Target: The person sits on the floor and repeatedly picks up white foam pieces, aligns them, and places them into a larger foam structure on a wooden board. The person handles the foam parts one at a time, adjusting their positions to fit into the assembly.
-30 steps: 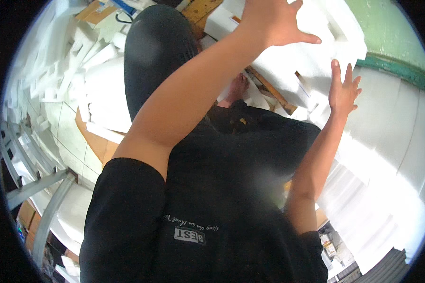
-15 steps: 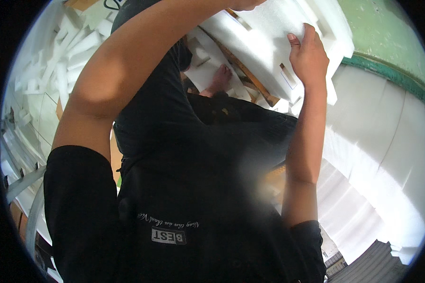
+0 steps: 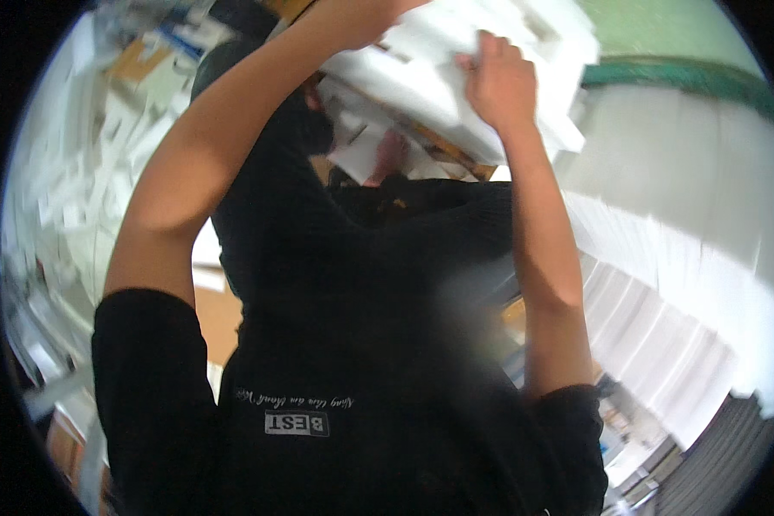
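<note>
A large white foam piece, with notches cut in it, lies in front of me at the top of the view. My right hand rests on its upper face, thumb apart from the other fingers and nothing visibly gripped. At the top edge, my left hand is by the far left side of the foam; its fingertips are cut off or blurred. A brown wooden strip runs under the near edge of the foam, close to my bare foot.
White foam offcuts litter the floor at the left. To the right are stacked white sheets and a large pale block below a green edge. Metal bars stand at the lower left.
The view has shifted and blurred. My right hand and the foam appear further left and higher in the picture, and more of my left hand shows at the top.
</note>
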The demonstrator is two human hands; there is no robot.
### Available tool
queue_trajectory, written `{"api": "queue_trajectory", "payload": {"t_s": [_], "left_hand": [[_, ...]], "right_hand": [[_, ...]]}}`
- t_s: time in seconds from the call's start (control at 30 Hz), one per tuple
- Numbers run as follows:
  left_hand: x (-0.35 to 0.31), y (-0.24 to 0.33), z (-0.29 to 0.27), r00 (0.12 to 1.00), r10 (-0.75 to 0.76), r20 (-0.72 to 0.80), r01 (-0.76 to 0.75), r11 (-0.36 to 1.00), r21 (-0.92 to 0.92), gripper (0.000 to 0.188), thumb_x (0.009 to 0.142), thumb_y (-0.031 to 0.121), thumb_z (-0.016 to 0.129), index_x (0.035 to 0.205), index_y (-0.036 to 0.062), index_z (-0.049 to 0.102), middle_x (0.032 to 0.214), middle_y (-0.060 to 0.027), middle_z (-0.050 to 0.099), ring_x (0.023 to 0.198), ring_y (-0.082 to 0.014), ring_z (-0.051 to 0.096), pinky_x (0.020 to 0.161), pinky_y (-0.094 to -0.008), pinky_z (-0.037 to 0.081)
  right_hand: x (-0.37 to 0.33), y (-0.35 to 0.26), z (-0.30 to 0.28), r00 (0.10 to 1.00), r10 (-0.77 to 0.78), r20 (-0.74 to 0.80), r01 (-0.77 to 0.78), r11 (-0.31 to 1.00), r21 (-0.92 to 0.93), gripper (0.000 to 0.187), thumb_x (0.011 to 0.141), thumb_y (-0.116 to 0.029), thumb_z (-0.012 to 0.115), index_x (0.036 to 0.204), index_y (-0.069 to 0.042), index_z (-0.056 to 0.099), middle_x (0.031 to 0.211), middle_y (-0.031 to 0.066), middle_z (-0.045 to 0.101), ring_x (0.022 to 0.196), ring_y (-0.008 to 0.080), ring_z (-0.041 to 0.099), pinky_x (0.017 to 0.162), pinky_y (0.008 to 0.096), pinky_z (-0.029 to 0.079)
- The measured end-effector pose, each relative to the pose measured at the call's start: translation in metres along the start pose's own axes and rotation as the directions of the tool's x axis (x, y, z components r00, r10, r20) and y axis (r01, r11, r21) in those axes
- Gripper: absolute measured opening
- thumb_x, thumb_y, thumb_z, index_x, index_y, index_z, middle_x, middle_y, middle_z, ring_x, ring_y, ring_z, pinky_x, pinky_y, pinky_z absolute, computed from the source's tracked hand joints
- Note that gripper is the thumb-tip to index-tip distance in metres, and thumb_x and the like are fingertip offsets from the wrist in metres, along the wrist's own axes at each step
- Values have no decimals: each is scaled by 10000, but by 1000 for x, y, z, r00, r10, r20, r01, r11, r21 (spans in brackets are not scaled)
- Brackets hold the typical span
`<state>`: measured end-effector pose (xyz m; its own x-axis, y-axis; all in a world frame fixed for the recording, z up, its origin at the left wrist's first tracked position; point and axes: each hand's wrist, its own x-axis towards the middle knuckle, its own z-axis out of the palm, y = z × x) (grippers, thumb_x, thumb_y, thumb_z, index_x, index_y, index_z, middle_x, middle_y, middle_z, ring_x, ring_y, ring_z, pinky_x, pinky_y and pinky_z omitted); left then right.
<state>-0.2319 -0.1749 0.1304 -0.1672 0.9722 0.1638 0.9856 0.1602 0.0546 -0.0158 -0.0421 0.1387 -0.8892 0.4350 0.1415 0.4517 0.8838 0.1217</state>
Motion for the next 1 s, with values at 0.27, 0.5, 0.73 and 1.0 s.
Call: {"api": "queue_trajectory", "payload": {"t_s": [0.27,0.5,0.73,1.0], "left_hand": [[27,31,-7,952,-303,-45,304,952,31,852,849,853,501,1505,312,546,1659,-83,375,1554,-383,261,1109,-858,58],[37,70,18,911,-366,-190,374,928,2,855,829,761,606,1500,235,545,1616,-125,411,1525,-380,290,1090,-834,133],[31,72,-6,901,-423,-98,399,896,-194,979,778,751,716,1502,113,553,1653,-213,338,1562,-376,230,1229,-586,249],[33,74,3,906,-386,-172,372,922,-109,955,774,740,730,1466,97,593,1639,-243,345,1554,-403,226,1230,-530,287]], "right_hand": [[-23,57,-1,780,620,-84,-606,782,148,1002,908,-857,361,1559,-101,458,1656,321,231,1511,628,73,1091,850,-28],[-47,54,24,768,635,-85,-631,772,70,1022,864,-900,375,1562,-161,477,1665,308,222,1498,646,103,1052,888,44],[-30,27,-17,723,690,37,-690,720,66,920,920,-789,453,1525,-99,513,1656,292,273,1523,545,210,1138,811,114],[-29,32,-13,651,740,169,-746,665,-42,921,910,-789,469,1520,-102,521,1655,277,288,1523,522,238,1145,804,117]]}}
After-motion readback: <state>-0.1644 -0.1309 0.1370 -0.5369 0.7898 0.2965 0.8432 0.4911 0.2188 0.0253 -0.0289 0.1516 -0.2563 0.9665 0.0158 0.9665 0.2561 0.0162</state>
